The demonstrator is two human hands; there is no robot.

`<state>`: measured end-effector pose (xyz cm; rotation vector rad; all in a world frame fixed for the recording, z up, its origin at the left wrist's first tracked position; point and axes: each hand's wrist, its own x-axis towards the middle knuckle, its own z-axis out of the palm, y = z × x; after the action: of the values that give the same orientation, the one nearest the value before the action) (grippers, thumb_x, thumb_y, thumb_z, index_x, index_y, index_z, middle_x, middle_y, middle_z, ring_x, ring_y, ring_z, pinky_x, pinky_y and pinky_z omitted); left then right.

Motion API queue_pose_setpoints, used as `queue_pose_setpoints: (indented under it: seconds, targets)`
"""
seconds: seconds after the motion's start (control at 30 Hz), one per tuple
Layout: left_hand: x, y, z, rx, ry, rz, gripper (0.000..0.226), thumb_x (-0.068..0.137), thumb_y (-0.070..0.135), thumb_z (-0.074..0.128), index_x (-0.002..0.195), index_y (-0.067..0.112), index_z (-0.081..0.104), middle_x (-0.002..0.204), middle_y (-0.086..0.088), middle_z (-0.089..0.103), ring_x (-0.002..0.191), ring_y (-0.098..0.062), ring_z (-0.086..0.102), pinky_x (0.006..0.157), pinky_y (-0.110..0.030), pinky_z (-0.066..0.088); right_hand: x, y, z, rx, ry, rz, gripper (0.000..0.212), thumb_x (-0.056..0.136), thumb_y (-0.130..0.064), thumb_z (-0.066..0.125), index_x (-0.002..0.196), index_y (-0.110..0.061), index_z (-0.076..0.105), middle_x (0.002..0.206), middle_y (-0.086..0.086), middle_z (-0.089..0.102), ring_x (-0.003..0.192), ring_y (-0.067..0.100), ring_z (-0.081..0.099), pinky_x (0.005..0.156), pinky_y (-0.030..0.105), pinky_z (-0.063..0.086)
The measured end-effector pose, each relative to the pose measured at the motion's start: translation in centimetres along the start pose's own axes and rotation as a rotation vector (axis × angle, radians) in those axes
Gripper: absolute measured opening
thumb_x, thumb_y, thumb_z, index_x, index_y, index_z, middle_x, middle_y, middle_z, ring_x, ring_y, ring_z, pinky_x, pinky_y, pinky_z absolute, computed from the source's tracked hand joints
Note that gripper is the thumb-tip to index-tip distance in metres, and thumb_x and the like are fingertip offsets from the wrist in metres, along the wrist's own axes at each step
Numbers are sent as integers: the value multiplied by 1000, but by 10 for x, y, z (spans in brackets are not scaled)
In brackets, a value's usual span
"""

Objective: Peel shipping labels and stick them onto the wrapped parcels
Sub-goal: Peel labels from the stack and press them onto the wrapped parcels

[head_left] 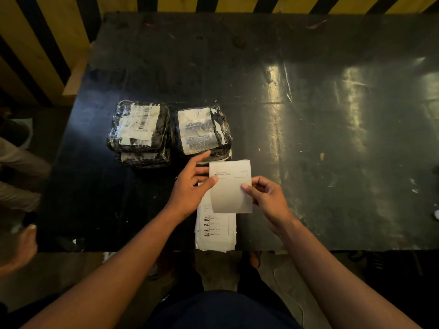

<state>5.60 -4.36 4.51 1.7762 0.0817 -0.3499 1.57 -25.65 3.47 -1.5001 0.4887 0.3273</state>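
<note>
Where the dark table (308,138) meets its near edge, a stack (215,230) of printed label sheets, slightly overhanging that edge, small black marks down the left side of the top sheet. Just above the stack, lifted clear of it, a single label (231,188), pale and mostly blank with a line of print and a small box near its top. Pinched at both sides: left hand (190,188) with thumb on the label's left edge and fingers spread behind and past it, right hand (267,198) with thumb and fingertips clamped on the right edge. Both hands closed on the same sheet, apart from each other by its width. Cannot tell whether the backing has begun to come away.

Beyond the left fingertips, nearly touching them, a right parcel pile (203,131) in black crinkled wrap, a white label on top. Just beside it, to the left, a left parcel pile (140,130) of the same wrap, with a barcoded label on top and at least one more parcel beneath. Both piles close together, well left of the table's middle.

Farther right, bare scuffed tabletop with streaks of reflected light. At the far edge, yellow-and-black striped boards (59,32).
</note>
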Motion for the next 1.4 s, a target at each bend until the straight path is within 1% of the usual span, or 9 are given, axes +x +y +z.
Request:
queue_pose_setpoints:
  seconds: [0.17,0.27,0.33,0.43,0.57,0.7,1.17,1.33,1.4]
  targets:
    - [-4,21,0,-56,17,87,31,93,0,72,118,19,73,119,0,74,111,-12,72,90,-40,63,-3,-17,5,26,-31,-94,4,95,-11,71,96,-7,72,105,7,78,95,14,73,80,27,59]
    - [-8,29,-6,-37,17,131,28,93,-2,70,113,17,75,118,3,75,111,-9,71,91,-35,62,-3,-32,1,61,-10,-162,8,95,-5,68,102,0,70,92,6,77,79,7,70,69,19,56]
    - [-10,35,-11,-18,16,161,29,93,-4,70,112,18,75,118,4,74,111,-6,70,91,-31,61,-2,-44,-3,76,-22,-205,9,97,0,63,103,-1,71,83,4,75,71,8,69,65,17,54]
    - [-11,39,-17,5,0,183,30,93,-6,68,111,17,75,119,4,74,111,-6,69,87,-26,60,1,-58,-10,46,-54,-245,14,99,1,59,102,-1,72,81,8,76,70,11,69,66,18,53]
    - [-9,41,-22,6,0,191,31,92,-7,67,110,17,75,116,1,75,109,-13,71,87,-31,61,5,-68,-13,-43,-106,-252,14,98,-1,61,101,0,74,83,12,76,71,14,68,70,22,54]
    - [-8,44,-22,13,3,202,32,92,-8,67,109,18,75,117,1,75,109,-13,70,87,-32,62,6,-72,-11,-81,-120,-252,11,96,-2,64,96,-1,75,82,11,76,71,15,66,72,27,54]
    - [-9,45,-23,37,-13,191,34,92,-6,67,108,23,75,116,3,75,109,-12,70,84,-31,62,1,-77,-11,-57,-160,-246,17,97,0,62,87,-6,74,79,9,76,68,14,66,72,28,57]
    - [-9,47,-23,45,-38,193,34,93,-5,67,107,25,74,116,2,74,108,-12,70,82,-27,60,0,-76,-11,-20,-193,-230,22,97,3,59,83,-9,72,74,6,73,67,13,65,72,29,55]
    - [-7,47,-23,42,-40,187,35,93,-5,67,107,26,74,118,3,72,109,-11,69,84,-30,61,0,-75,-10,31,-210,-210,24,96,4,58,82,-9,72,74,7,72,67,14,64,72,29,54]
